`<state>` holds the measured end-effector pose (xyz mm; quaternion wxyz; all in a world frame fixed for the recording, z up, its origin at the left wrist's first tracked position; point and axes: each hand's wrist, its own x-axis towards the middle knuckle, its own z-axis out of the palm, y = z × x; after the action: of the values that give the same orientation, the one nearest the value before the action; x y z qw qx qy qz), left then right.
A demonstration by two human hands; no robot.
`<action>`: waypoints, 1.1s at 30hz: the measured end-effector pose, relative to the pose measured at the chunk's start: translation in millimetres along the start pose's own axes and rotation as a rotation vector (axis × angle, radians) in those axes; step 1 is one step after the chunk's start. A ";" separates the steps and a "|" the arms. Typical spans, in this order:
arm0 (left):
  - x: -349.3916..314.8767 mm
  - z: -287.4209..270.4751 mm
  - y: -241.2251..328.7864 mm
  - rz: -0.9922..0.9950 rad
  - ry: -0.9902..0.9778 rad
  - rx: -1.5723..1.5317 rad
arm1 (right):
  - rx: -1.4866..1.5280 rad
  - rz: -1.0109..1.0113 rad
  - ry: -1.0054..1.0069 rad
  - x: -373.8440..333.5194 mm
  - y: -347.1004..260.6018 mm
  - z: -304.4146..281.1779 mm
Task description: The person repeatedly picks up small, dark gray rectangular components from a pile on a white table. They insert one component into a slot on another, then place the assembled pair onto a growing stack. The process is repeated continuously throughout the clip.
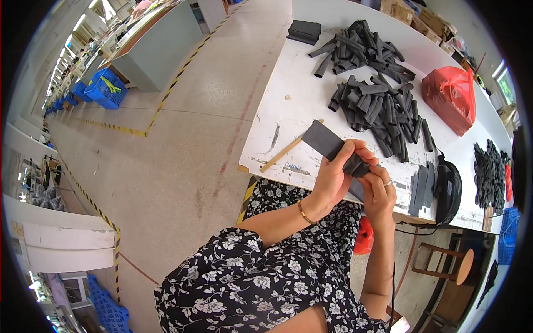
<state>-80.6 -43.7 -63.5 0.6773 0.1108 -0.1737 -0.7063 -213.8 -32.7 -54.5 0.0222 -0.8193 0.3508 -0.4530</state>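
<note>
A flat dark grey strip of material (pixel 323 139) is held in front of me, above the near edge of the white table (pixel 280 97). My left hand (pixel 335 175) pinches it with the thumb on top, and its free end points to the far left. At the strip's near end my right hand (pixel 379 188) has its fingers closed on the folded or curled part. A thin wooden stick (pixel 282 154) lies on the table to the left. Beyond my hands spreads a pile of black rolled tubes (pixel 383 108), with a second pile of tubes (pixel 363 47) behind it.
Flat dark strips (pixel 423 186) lie at the right beside a black bag (pixel 447 186). A red plastic bag (pixel 451 99) stands farther back. Stacked dark pieces (pixel 304 31) sit at the far left corner, another dark heap (pixel 488 172) at far right. A wooden stool (pixel 444 263) stands below.
</note>
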 end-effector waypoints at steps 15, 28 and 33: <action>5.2 -5.9 -2.5 0.060 -0.042 0.104 | 0.104 0.308 0.061 -4.5 -18.7 10.8; 27.2 -6.7 41.6 0.455 -0.213 0.305 | 0.631 0.954 0.640 -35.3 23.6 -1.0; 24.9 -6.2 26.2 0.233 -0.410 0.317 | 0.758 0.812 0.318 24.4 -34.2 3.6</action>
<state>-55.6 -69.7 -56.9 0.6790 0.0496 -0.4268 -0.5953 -183.8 -22.5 -26.8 0.4334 -0.4758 0.4491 -0.6197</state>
